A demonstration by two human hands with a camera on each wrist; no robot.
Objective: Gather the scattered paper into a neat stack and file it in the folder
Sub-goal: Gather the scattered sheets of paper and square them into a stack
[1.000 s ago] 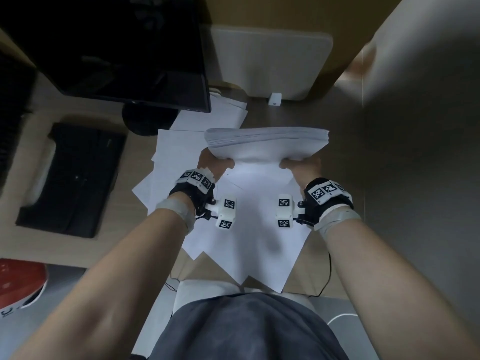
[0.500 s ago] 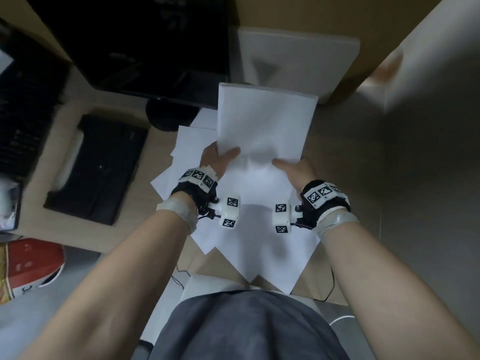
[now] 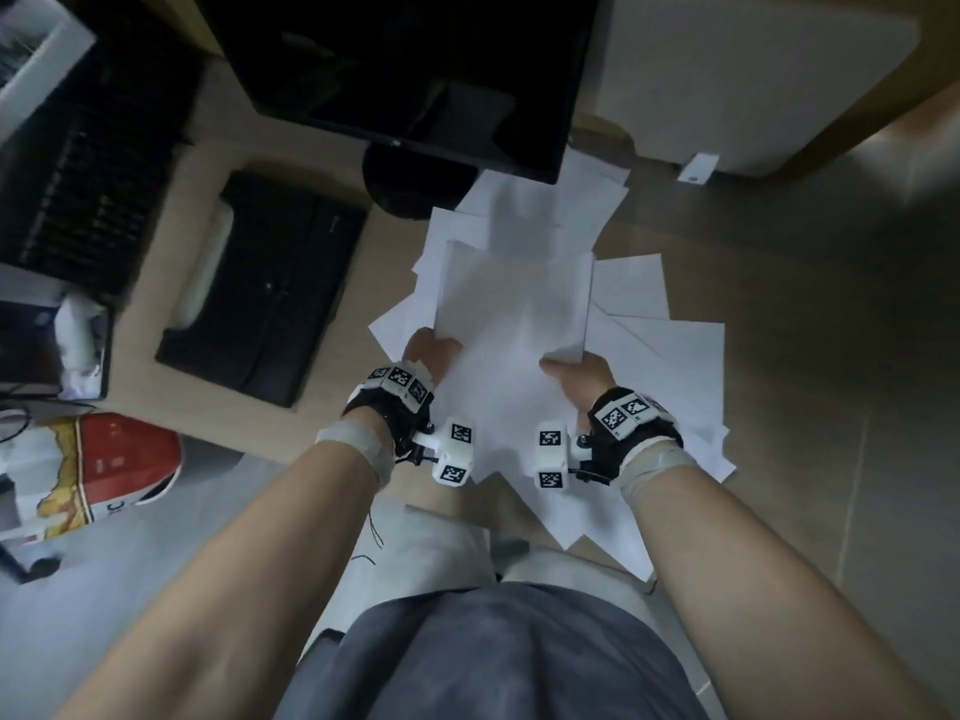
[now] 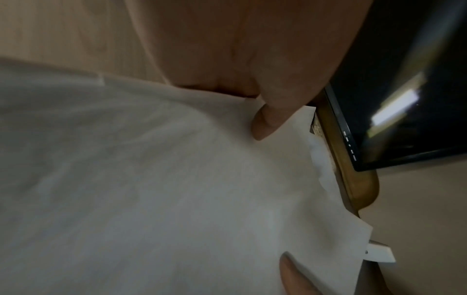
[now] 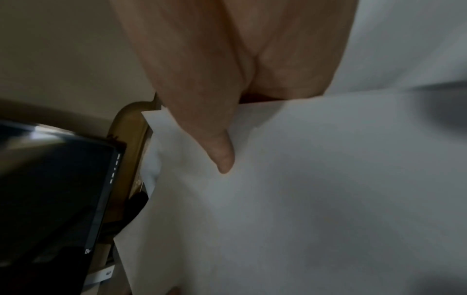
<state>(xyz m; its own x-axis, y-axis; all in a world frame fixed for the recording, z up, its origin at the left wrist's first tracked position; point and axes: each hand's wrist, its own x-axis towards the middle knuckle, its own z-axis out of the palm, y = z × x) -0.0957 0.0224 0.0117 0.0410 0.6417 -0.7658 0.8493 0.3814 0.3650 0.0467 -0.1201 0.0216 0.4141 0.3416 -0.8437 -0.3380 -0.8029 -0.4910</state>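
Gathered stack (image 3: 511, 304), upright half a second ago, now tipped back mid-frame, left hand (image 3: 428, 353) and right hand (image 3: 574, 374) pinching its near corners; squaring likely continues over loose sheets (image 3: 670, 366).

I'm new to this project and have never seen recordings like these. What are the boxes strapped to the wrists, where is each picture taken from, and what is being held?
No machine here: a person works with bare hands. The white boxes with black squares are small cameras worn on the wrists. The wide picture comes from a camera on the head, looking down. There the left hand and right hand each grip a near corner of a sheaf of paper above the loose sheets spread over the desk. The other two pictures look along each hand: in both, a thumb presses on the paper. Behind stand a dark monitor and a black keyboard. A pale flat piece, possibly the folder, lies at the far right.
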